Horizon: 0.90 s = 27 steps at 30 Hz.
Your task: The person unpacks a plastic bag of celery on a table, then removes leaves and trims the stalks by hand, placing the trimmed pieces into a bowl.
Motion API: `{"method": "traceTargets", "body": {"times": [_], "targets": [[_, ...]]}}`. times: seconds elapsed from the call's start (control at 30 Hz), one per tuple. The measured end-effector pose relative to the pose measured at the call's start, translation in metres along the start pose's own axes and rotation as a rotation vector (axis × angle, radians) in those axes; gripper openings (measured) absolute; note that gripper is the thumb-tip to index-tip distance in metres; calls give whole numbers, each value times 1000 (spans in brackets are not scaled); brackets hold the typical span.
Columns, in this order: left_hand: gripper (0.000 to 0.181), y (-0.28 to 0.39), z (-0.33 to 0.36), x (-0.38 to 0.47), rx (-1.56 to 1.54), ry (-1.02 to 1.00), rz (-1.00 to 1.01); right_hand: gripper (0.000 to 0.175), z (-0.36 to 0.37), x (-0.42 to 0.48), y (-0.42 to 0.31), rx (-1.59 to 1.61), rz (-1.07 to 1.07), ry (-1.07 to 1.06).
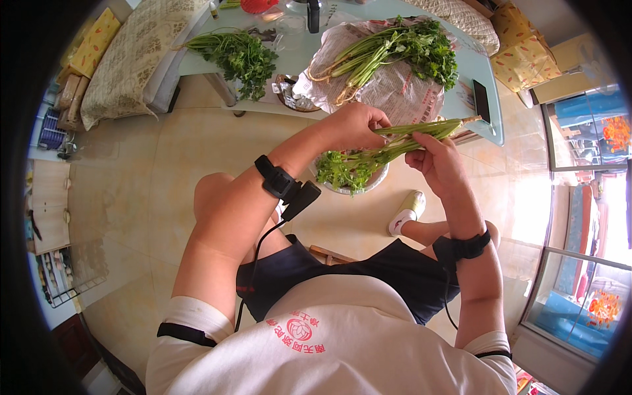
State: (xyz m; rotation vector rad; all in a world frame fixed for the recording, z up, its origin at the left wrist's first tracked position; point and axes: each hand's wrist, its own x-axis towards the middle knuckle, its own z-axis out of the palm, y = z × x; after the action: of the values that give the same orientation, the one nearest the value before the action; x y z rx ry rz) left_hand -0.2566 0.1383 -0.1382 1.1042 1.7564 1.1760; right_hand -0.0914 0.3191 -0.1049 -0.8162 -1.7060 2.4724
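Observation:
A bunch of celery-like leafy greens (407, 138) is held between my hands, its root end pointing up to the right and its leaves hanging down to the left. My left hand (363, 126) pinches the stalks near their middle. My right hand (434, 155) grips them closer to the root, thumb on top. Below the leaves stands a round, light-coloured bin or basin (377, 180), its inside partly hidden. On the glass table, a larger pile of the same greens (395, 54) lies on crumpled newspaper (419, 96). Another bunch (242, 57) rests at the left, leaves over the table edge.
A black phone (481, 101) lies at the right end of the glass table (301, 64). Clear cups (290, 24) and a red item (257, 5) sit further back. A basket (296, 96) is under the table edge. A cloth-covered seat (138, 54) stands left.

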Motion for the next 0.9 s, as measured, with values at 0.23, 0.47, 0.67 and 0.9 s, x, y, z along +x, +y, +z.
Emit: {"method": "traceTargets", "body": {"times": [0.23, 0.47, 0.67, 0.9], "targets": [[39, -6, 0, 3, -77, 25, 7, 15, -2, 5, 10, -16, -43, 64], [28, -10, 4, 7, -154, 35, 29, 14, -3, 8, 13, -10, -35, 101], [25, -12, 7, 11, -160, 14, -42, 17, -5, 9, 15, -57, -37, 111], [26, -25, 15, 20, -125, 91, 77, 16, -3, 11, 16, -103, -62, 132]]}}
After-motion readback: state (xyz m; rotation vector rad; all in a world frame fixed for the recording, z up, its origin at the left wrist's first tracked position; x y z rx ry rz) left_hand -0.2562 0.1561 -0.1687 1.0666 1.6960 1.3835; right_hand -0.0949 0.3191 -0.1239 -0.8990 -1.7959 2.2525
